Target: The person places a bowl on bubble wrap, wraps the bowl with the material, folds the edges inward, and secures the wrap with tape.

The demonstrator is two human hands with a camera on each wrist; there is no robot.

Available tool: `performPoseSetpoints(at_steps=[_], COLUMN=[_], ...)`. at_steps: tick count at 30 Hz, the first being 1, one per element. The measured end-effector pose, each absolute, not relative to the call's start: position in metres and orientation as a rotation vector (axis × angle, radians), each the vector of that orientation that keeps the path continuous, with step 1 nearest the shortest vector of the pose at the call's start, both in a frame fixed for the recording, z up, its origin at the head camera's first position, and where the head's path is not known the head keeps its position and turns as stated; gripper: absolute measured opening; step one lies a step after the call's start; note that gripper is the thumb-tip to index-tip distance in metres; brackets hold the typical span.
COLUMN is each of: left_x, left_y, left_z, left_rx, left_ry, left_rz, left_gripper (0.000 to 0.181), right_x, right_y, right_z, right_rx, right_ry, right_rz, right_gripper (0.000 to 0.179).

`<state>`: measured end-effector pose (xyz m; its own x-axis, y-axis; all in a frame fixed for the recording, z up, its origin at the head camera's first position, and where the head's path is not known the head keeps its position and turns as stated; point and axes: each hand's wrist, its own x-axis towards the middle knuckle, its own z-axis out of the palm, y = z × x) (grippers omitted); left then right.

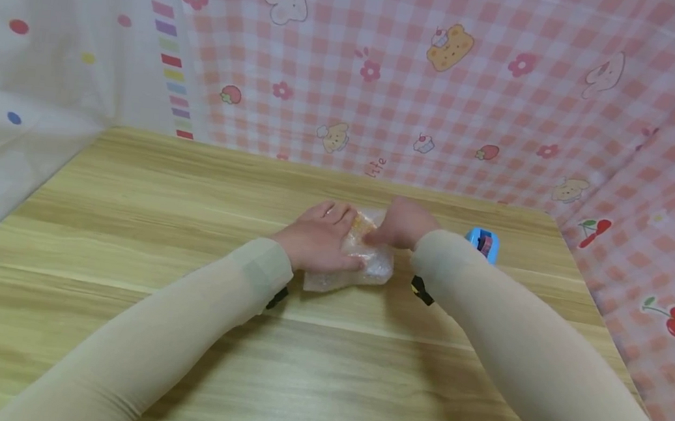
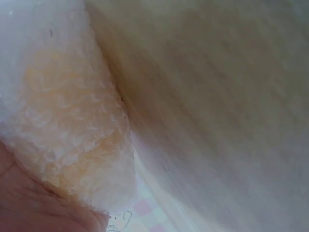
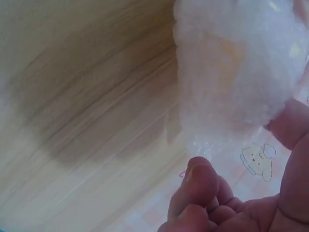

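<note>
A bubble-wrapped package (image 1: 377, 266) lies on the wooden table, with something yellow-orange showing through the wrap. My left hand (image 1: 318, 239) grips its left side, thumb along the near part and fingers toward the far edge. In the left wrist view, the bubble wrap (image 2: 72, 111) fills the left side, beside part of that hand. My right hand (image 1: 404, 224) is at the package's far right side, thumb against the wrap and other fingers curled. A clear film edge (image 3: 200, 146) reaches one of its fingertips in the right wrist view.
A blue tape dispenser (image 1: 483, 244) stands right of the package, partly behind the right sleeve (image 1: 487, 315). Patterned pink checked cloth (image 1: 390, 58) hangs along the back and right of the wooden table (image 1: 296, 371). White dotted cloth (image 1: 37, 69) hangs at the left.
</note>
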<state>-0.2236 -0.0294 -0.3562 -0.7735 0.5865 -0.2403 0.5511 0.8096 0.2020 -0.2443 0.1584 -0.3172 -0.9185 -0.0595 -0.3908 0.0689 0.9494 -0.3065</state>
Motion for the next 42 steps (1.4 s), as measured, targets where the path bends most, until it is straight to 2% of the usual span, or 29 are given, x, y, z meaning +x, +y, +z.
performPoseSetpoints(at_steps=[5, 7, 15, 26, 42], left_x=[-0.224, -0.224, -0.223, -0.224, -0.223], left_y=[-0.029, -0.029, -0.03, -0.028, -0.031], left_z=[-0.357, -0.357, -0.356, -0.356, -0.358], left_rx=[0.881, 0.88, 0.868, 0.806, 0.813], left_ry=[2.708, 2.71, 2.714, 2.72, 2.763], left_rz=[0.167, 0.173, 0.168, 0.185, 0.232], left_gripper=[0.106, 0.106, 0.107, 0.108, 0.114], right_x=[-0.243, -0.243, -0.242, -0.237, -0.231], right_y=[0.156, 0.156, 0.163, 0.172, 0.182], right_z=[-0.319, -0.319, -0.319, -0.316, -0.316], right_rx=[0.031, 0.029, 0.038, 0.104, 0.136], right_ry=[2.688, 2.679, 2.65, 2.642, 2.704], right_rz=[-0.443, -0.454, -0.537, -0.56, -0.51], right_gripper=[0.032, 0.03, 0.055, 0.079, 0.074])
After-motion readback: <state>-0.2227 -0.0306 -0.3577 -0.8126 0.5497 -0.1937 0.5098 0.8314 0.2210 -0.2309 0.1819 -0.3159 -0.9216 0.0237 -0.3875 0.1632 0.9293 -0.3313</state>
